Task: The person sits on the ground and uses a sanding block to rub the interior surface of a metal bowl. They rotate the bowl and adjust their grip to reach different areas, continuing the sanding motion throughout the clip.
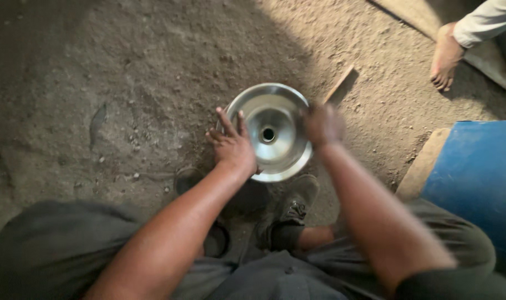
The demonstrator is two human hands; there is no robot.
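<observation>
We see one shiny steel funnel-shaped dish (271, 130) with a centre hole; our left hand (231, 144) rests flat-open on its rim, our blurred right hand (322, 125) grips the right rim.

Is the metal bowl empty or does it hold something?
Empty. The bowl shows only bare shiny metal around a small centre hole, with both hands on its rim.
</observation>
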